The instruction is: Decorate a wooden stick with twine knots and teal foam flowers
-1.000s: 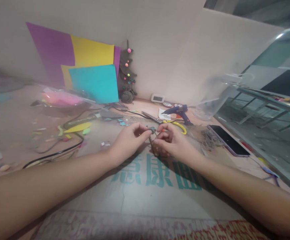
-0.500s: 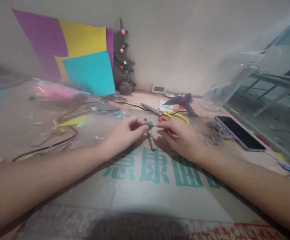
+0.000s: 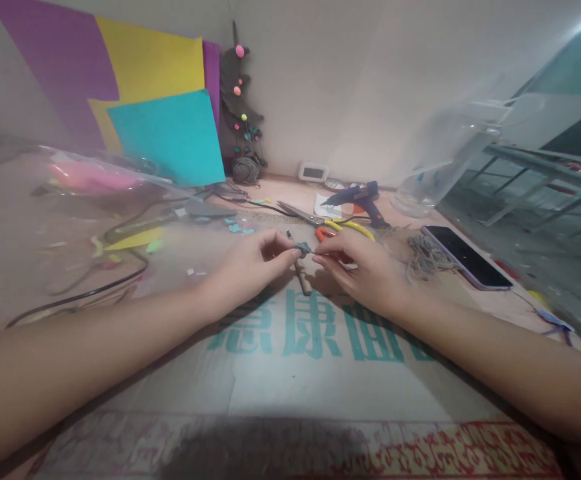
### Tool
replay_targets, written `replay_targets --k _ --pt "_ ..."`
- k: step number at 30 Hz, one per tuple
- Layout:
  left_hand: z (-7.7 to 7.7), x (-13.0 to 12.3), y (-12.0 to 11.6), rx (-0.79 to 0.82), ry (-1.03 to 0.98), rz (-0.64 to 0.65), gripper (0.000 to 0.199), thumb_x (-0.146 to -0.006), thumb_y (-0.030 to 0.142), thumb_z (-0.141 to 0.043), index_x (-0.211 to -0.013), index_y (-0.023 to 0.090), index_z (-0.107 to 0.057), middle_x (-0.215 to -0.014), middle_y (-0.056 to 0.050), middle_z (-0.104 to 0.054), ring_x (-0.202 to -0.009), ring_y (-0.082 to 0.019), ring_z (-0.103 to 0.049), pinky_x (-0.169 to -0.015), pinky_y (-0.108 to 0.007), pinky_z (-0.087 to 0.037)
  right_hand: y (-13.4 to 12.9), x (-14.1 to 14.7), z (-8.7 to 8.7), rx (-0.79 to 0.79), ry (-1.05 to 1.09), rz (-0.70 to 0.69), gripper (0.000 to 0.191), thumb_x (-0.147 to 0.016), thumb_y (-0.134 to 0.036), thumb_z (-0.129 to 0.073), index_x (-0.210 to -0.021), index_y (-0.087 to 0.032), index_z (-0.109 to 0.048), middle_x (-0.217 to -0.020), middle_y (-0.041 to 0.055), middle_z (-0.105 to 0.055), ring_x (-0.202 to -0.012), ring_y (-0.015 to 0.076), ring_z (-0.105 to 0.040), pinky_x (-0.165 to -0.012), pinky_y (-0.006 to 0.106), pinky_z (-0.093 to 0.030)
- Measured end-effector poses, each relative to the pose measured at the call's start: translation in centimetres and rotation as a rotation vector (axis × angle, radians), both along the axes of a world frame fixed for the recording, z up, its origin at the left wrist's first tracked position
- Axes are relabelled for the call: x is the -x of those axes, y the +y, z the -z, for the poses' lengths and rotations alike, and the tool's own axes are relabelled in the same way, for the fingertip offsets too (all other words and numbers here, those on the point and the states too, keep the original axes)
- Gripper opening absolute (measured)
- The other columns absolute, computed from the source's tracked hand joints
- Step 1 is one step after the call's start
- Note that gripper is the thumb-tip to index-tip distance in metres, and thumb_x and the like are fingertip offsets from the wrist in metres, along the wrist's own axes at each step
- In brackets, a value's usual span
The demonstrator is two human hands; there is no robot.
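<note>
Between my two hands is a small teal and grey piece, too small to name exactly. My left hand pinches it between thumb and forefinger from the left. From the right, my right hand has thumb and forefinger closed at a thin grey end of the piece, perhaps a strand. Just under the fingertips a slim tan stick-like tool with a dark tip lies on the printed board. Scissors with orange and yellow handles rest beyond my right hand.
A blue glue gun lies behind the scissors. To the right are grey yarn and a phone. Coloured sheets lean on the wall beside a decorated tree. A black cable and paper scraps lie at left.
The camera view has shifted slightly, so the background sits further left and higher. My right fingertips have closed on the thin end; my left hand stays on the small piece.
</note>
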State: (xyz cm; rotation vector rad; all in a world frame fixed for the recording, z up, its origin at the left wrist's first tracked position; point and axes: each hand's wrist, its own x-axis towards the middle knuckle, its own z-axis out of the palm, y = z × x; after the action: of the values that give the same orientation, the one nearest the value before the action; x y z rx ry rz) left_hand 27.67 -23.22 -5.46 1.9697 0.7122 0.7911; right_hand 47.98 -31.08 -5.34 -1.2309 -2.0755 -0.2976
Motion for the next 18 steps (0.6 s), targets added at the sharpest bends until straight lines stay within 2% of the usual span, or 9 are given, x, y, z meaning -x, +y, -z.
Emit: replay_targets --k 2,5,10,14,18 --pt "0.13 0.03 0.02 0.001 0.006 0.008 0.016 -0.088 0.033 -0.062 -0.082 0.018 -0.064 -0.08 0.0 -0.068 -0.074 -0.016 -0.061 -0.066 -0.026 -0.043 -0.1 0.07 -0.22 0.007 0.0 -0.02 0.012 -0.098 -0.027 -0.058 -0.09 -0.02 -0.064 -0.076 0.0019 -0.066 -0.069 0.0148 -0.061 -0.064 0.027 -0.047" --pt "0.28 0.07 0.03 0.012 0.013 0.039 0.016 -0.088 0.032 -0.062 -0.082 0.018 -0.065 -0.08 0.0 -0.068 -0.073 -0.015 -0.06 -0.066 -0.026 -0.043 -0.34 0.25 -0.48 0.037 0.034 0.026 0.012 -0.098 -0.028 -0.057 -0.091 -0.021 -0.064 -0.079 0.0018 -0.068 -0.068 0.0142 -0.06 -0.063 0.027 -0.047" --pt "0.41 -0.05 0.15 0.088 -0.002 0.047 0.019 -0.088 0.035 -0.063 -0.08 0.017 -0.063 -0.076 -0.001 -0.067 -0.069 -0.015 -0.06 -0.062 -0.026 -0.044 0.0 -0.01 -0.2 0.028 0.023 0.006 0.019 -0.094 -0.035 -0.063 -0.107 -0.022 -0.063 -0.081 0.0023 -0.066 -0.07 0.0165 -0.06 -0.064 0.029 -0.048" --pt "0.58 -0.14 0.38 0.101 -0.017 0.038 0.02 -0.087 0.037 -0.064 -0.081 0.018 -0.063 -0.077 -0.001 -0.068 -0.069 -0.015 -0.061 -0.062 -0.025 -0.045 0.28 -0.27 -0.09 -0.007 -0.024 -0.02 0.011 -0.097 -0.026 -0.056 -0.096 -0.023 -0.066 -0.081 0.0031 -0.067 -0.075 0.0173 -0.062 -0.067 0.031 -0.048" --pt "0.65 -0.05 0.38 0.099 -0.013 0.068 0.021 -0.089 0.038 -0.063 -0.085 0.018 -0.067 -0.082 -0.002 -0.07 -0.073 -0.015 -0.063 -0.065 -0.025 -0.046 -0.34 0.19 -0.44 0.07 0.015 0.006 0.013 -0.098 -0.026 -0.054 -0.094 -0.023 -0.066 -0.082 0.0023 -0.071 -0.074 0.0167 -0.065 -0.066 0.029 -0.05"
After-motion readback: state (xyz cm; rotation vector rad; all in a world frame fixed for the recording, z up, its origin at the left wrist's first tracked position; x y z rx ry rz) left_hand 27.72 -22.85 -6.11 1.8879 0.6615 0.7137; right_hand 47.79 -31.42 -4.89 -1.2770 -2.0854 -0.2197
